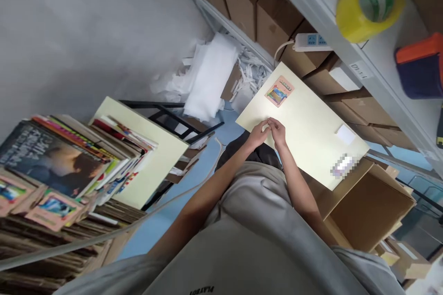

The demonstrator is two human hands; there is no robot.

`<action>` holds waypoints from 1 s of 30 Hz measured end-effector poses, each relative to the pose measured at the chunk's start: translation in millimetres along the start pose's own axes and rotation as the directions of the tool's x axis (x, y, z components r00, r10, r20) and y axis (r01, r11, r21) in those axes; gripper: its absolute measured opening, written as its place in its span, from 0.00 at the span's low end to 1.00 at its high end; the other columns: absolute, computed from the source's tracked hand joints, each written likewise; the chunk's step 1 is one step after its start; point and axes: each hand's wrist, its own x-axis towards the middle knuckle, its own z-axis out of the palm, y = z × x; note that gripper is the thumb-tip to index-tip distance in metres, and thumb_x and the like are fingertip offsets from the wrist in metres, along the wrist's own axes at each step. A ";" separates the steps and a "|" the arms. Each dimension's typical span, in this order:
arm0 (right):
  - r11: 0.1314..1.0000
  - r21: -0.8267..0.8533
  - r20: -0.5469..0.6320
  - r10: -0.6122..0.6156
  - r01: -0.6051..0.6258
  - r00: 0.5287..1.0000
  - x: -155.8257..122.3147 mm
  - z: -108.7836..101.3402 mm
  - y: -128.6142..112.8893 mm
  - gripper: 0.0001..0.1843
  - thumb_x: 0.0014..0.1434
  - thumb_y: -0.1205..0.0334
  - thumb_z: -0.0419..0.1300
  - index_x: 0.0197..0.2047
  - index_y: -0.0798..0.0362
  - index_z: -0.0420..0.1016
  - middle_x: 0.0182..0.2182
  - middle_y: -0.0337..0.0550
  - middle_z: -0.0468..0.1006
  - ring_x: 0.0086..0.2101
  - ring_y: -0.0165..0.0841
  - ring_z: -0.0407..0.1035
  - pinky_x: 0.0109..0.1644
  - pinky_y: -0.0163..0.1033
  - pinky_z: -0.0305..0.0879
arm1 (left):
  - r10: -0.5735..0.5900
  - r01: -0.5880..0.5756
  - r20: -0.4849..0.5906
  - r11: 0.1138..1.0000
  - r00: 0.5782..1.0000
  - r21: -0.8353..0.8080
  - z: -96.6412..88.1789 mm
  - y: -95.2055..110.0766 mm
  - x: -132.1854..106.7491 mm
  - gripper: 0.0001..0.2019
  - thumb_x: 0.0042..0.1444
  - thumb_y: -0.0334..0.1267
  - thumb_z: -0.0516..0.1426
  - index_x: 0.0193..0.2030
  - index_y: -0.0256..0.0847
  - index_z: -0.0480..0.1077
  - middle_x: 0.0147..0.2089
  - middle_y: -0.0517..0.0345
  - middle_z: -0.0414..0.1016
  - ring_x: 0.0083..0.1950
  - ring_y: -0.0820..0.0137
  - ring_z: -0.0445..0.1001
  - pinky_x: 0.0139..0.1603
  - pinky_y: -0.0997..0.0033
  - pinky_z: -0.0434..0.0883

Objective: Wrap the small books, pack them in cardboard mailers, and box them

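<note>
A pale yellow board [304,124] lies in front of me, with a small colourful card [278,91] near its far end and a white label [345,134] to the right. My left hand [258,134] and my right hand [278,131] meet at the board's near edge. Both have their fingers pinched together, fingertips touching. What they pinch is too small to make out.
A pile of books and cards [58,170] sits on a stack at the left, beside another pale board [155,156]. A metal shelf [346,27] holds a yellow tape roll [370,0], a power strip [311,41] and cardboard boxes. An open carton [370,207] stands at the right.
</note>
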 end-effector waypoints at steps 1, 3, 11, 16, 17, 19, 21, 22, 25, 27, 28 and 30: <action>1.000 -0.010 0.017 -0.001 0.001 1.000 -3.1 0.2 1.7 0.20 0.62 0.51 0.70 0.52 0.54 0.88 0.57 0.55 0.91 0.60 0.46 0.84 0.74 0.54 0.76 | 0.023 -0.023 -0.015 0.999 1.000 -0.032 1.4 -3.1 -5.7 0.25 0.70 0.40 0.60 0.71 0.41 0.79 0.75 0.44 0.79 0.79 0.53 0.75 0.84 0.50 0.67; 0.999 -0.042 0.049 -0.010 0.012 0.999 -10.6 -1.0 2.2 0.20 0.61 0.49 0.70 0.51 0.53 0.88 0.56 0.54 0.92 0.59 0.46 0.84 0.72 0.54 0.76 | 0.049 -0.054 -0.056 0.994 0.997 -0.098 0.6 -8.7 -14.1 0.21 0.71 0.38 0.60 0.68 0.43 0.81 0.72 0.46 0.82 0.77 0.54 0.78 0.83 0.51 0.70; 0.960 -0.266 0.175 -0.039 0.085 0.984 -22.0 24.6 -15.7 0.24 0.65 0.41 0.69 0.53 0.50 0.88 0.56 0.53 0.91 0.58 0.48 0.85 0.69 0.56 0.78 | -0.065 -0.016 -0.232 0.944 0.971 -0.331 -47.9 -42.7 -16.7 0.15 0.74 0.39 0.59 0.60 0.43 0.83 0.62 0.46 0.88 0.66 0.56 0.86 0.70 0.54 0.80; 0.862 -0.441 0.224 -0.165 0.251 0.960 -4.5 90.0 -24.6 0.23 0.74 0.43 0.61 0.55 0.51 0.87 0.56 0.54 0.91 0.56 0.46 0.85 0.64 0.52 0.81 | -0.215 0.056 -0.359 0.913 0.908 -0.405 -104.5 -95.7 15.1 0.17 0.75 0.41 0.56 0.62 0.43 0.81 0.63 0.48 0.88 0.62 0.59 0.87 0.68 0.58 0.81; 0.813 -0.495 0.242 -0.209 0.306 0.948 0.6 104.1 -25.9 0.23 0.76 0.44 0.59 0.57 0.51 0.87 0.57 0.54 0.91 0.57 0.45 0.85 0.64 0.52 0.81 | -0.250 0.084 -0.364 0.906 0.897 -0.415 -114.8 -109.3 27.0 0.17 0.74 0.41 0.56 0.62 0.43 0.81 0.63 0.48 0.88 0.62 0.59 0.87 0.68 0.58 0.81; 0.676 -0.604 0.290 -0.307 0.423 0.906 12.3 129.7 -26.7 0.23 0.80 0.47 0.55 0.58 0.51 0.87 0.58 0.54 0.90 0.59 0.45 0.83 0.67 0.53 0.79 | -0.306 0.144 -0.363 0.900 0.880 -0.411 -132.0 -137.9 56.3 0.17 0.73 0.39 0.57 0.62 0.42 0.81 0.62 0.48 0.88 0.62 0.58 0.87 0.69 0.58 0.80; 0.512 -0.691 0.340 -0.393 0.510 0.854 25.0 150.4 -24.3 0.23 0.82 0.50 0.53 0.59 0.51 0.87 0.58 0.55 0.90 0.61 0.45 0.82 0.70 0.55 0.76 | -0.358 0.218 -0.360 0.902 0.861 -0.374 -143.7 -167.5 92.6 0.17 0.71 0.38 0.57 0.61 0.40 0.82 0.61 0.46 0.88 0.62 0.56 0.86 0.70 0.56 0.79; 0.436 -0.726 0.355 -0.424 0.531 0.833 31.2 158.8 -22.0 0.23 0.83 0.52 0.52 0.59 0.52 0.87 0.57 0.55 0.90 0.61 0.45 0.82 0.71 0.56 0.75 | -0.384 0.260 -0.357 0.900 0.851 -0.348 -147.5 -182.5 112.8 0.18 0.70 0.38 0.58 0.61 0.39 0.82 0.61 0.44 0.88 0.62 0.55 0.86 0.70 0.55 0.79; 0.263 -0.805 0.362 -0.492 0.532 0.792 46.2 179.0 -15.3 0.19 0.83 0.57 0.54 0.59 0.50 0.87 0.56 0.54 0.91 0.63 0.46 0.80 0.71 0.57 0.72 | -0.451 0.374 -0.349 0.888 0.821 -0.266 -152.4 -228.6 178.0 0.20 0.69 0.36 0.59 0.64 0.35 0.82 0.63 0.39 0.86 0.63 0.51 0.85 0.73 0.52 0.76; 0.179 -0.837 0.366 -0.518 0.516 0.773 52.3 191.5 -14.4 0.17 0.83 0.61 0.56 0.61 0.49 0.86 0.56 0.53 0.91 0.64 0.46 0.80 0.71 0.57 0.71 | -0.472 0.422 -0.336 0.881 0.815 -0.215 -152.0 -260.7 221.6 0.21 0.67 0.35 0.59 0.64 0.36 0.81 0.65 0.36 0.84 0.67 0.47 0.83 0.77 0.49 0.73; 0.144 -0.848 0.373 -0.523 0.510 0.767 54.4 198.3 -15.3 0.16 0.82 0.62 0.57 0.63 0.48 0.85 0.56 0.52 0.90 0.64 0.46 0.80 0.71 0.58 0.71 | -0.478 0.438 -0.325 0.879 0.816 -0.191 -151.2 -277.0 242.4 0.21 0.66 0.35 0.60 0.63 0.36 0.81 0.66 0.35 0.83 0.69 0.45 0.81 0.79 0.48 0.71; 0.085 -0.863 0.406 -0.467 0.497 0.785 58.0 213.2 -19.0 0.18 0.81 0.63 0.59 0.68 0.47 0.81 0.59 0.53 0.89 0.65 0.47 0.80 0.71 0.58 0.71 | -0.474 0.449 -0.290 0.881 0.831 -0.151 -148.8 -309.7 280.7 0.20 0.65 0.35 0.62 0.62 0.36 0.81 0.70 0.32 0.80 0.75 0.43 0.76 0.82 0.46 0.67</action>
